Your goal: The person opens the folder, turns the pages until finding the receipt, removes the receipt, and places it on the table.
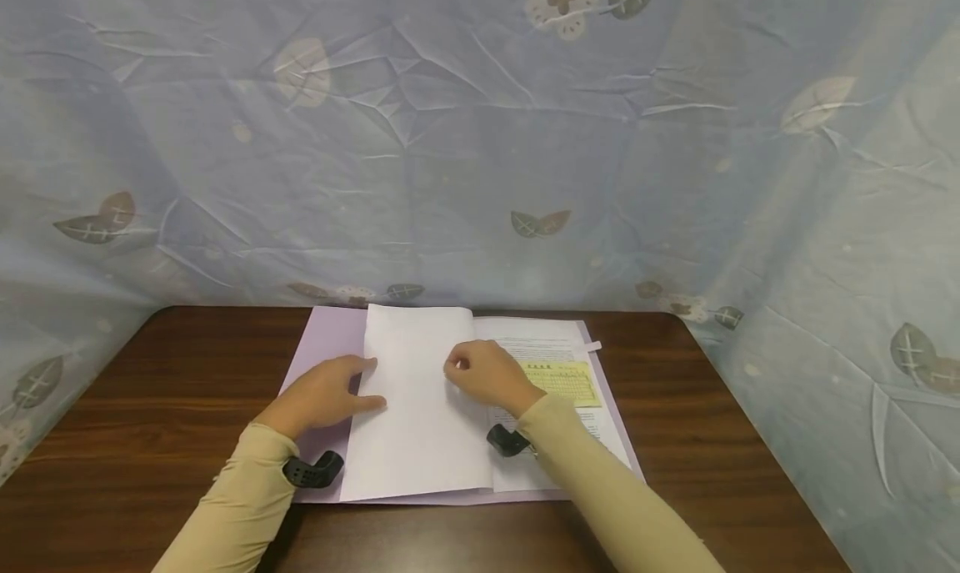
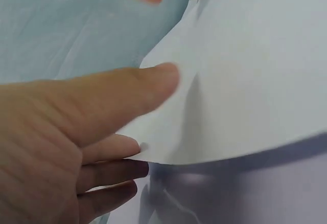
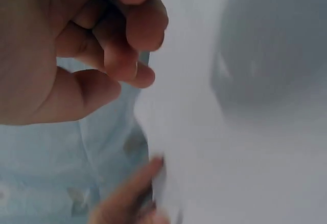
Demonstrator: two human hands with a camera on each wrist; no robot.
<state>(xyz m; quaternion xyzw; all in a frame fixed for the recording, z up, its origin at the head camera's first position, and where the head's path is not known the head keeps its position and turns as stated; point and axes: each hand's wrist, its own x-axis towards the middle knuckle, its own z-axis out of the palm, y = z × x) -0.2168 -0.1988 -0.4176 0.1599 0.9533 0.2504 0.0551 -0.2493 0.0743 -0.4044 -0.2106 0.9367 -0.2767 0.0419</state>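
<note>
An open lilac folder (image 1: 327, 339) lies on the table with white printed sheets in it. One blank white page (image 1: 420, 406) is turned over to the left. At that page's left edge is my left hand (image 1: 318, 394); in the left wrist view its thumb (image 2: 138, 88) extends over the page, with the other fingers at and below the edge. My right hand (image 1: 487, 373) is above the sheets near the fold, fingers loosely curled. Nothing shows between its thumb (image 3: 97, 88) and fingertips. A yellow slip (image 1: 562, 381) with a printed trace lies on the right-hand printed sheet (image 1: 536, 331).
A white tab (image 1: 592, 346) sticks out past the folder's right edge. Dark brown wooden table (image 1: 172, 406) surrounds the folder. Behind and to the right hangs a pale blue patterned cloth (image 1: 465, 164). Each wrist carries a black device (image 1: 315, 470).
</note>
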